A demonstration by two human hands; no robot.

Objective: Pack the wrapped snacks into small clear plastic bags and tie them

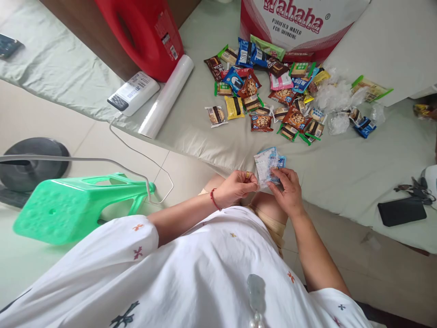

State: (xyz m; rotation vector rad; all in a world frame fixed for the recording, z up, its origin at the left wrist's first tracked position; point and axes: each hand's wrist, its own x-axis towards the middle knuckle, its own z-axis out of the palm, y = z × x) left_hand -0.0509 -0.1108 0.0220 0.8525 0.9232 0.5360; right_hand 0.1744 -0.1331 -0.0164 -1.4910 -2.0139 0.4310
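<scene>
"What's that above the lap (270,206)?"
"A thin, see-through packet (264,165), white-speckled, blue towards the right; left hand (239,184) pinching its lower corner, right hand (288,187) clamped on its side."

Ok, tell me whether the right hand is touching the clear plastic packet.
Touching. The head view shows the right hand gripping the clear plastic packet by its right side.

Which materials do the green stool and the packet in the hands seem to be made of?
Packet: probably thin, glossy plastic film; it looks crinkled and partly see-through. Green stool: likely moulded plastic, smooth and slightly shiny, with rounded edges and even colour.
</scene>
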